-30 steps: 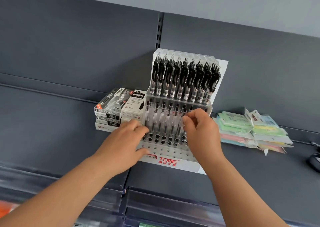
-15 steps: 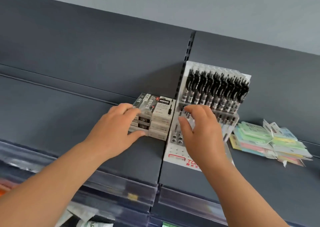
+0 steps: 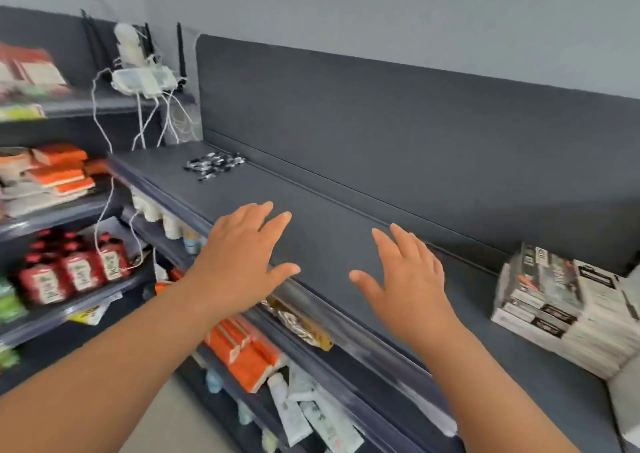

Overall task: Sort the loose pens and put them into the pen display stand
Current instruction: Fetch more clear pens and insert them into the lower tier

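- Far off, the loose pens [image 3: 214,165] lie in a small black-and-white heap on the dark grey shelf [image 3: 332,244], close to its back edge and toward its left end; single pens are too blurred to tell apart.
- Both hands are empty, with fingers spread and nothing gripped, and are well apart from the pens.
- Left hand [image 3: 242,262] hovers palm-down over the front edge of the shelf; whether it touches the surface cannot be told.
- Right hand [image 3: 405,279] hovers beside it, a gap between the two, over the middle of the shelf.
- A stack of pen boxes [image 3: 554,303], black and white, sits on the shelf toward its right end.
- Behind the shelf rises a dark grey back panel [image 3: 415,134], with a pale grey wall [image 3: 381,12] above it.
- Below the front edge, lower shelves hold orange packs [image 3: 242,352] and white tubes [image 3: 311,414].
- To the left, another rack carries red-labelled bottles [image 3: 72,272] and orange packets [image 3: 59,172]; white cables [image 3: 104,189] hang from a white power strip [image 3: 145,80].
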A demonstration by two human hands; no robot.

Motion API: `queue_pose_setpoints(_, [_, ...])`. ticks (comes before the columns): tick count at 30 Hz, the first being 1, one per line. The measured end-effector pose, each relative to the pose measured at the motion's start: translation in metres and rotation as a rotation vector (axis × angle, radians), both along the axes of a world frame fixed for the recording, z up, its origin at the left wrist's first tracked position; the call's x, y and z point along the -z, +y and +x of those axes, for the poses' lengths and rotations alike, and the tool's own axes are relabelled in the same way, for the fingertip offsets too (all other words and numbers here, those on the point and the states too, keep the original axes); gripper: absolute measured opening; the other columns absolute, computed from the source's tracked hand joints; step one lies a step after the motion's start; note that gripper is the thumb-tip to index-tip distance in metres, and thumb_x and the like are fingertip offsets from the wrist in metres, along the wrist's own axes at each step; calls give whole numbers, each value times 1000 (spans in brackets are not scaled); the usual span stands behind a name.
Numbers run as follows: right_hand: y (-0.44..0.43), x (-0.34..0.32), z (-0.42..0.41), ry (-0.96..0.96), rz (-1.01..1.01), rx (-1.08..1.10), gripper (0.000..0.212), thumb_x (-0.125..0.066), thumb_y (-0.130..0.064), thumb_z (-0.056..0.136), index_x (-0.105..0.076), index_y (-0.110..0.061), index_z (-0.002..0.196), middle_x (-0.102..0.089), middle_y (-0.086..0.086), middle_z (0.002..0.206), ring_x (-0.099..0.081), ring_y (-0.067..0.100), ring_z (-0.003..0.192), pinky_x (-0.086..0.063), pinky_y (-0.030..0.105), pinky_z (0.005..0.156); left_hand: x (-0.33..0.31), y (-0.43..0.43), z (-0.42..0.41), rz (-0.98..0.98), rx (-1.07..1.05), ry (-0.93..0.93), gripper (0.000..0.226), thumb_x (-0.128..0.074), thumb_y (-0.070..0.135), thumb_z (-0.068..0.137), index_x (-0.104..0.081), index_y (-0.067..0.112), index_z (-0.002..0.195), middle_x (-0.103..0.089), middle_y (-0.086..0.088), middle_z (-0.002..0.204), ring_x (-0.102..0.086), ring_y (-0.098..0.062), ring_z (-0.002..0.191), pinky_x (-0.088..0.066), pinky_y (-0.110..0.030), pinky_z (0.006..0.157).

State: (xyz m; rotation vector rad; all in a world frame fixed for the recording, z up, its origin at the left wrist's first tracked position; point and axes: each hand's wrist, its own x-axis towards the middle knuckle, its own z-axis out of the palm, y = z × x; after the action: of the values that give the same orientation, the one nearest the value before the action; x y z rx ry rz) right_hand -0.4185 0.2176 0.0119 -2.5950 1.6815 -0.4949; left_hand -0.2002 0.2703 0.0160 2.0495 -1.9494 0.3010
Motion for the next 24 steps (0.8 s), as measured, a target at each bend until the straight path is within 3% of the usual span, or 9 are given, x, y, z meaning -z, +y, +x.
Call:
queue_pose_setpoints(11, [-52, -3, 167, 5, 41, -189, 68, -33, -59, 93, -14, -28, 150, -6, -1, 159, -4, 21, 147, -7, 45, 118, -7, 6, 160, 51, -239, -3, 84, -42, 68, 85, -11, 27, 151, -13, -4, 159, -10, -22, 145, -15, -40, 117])
queue_pose_setpoints(24, [-187, 9, 298, -35, 141, -265, 68, -32, -58, 95, -12, -26, 151, -2, -2, 160, 1, 19, 147, -4, 44, 119, -15, -110, 278, 66, -330, -23, 84, -40, 68, 85, -10, 26, 151, -14, -3, 158, -12, -21, 145, -16, -38, 116])
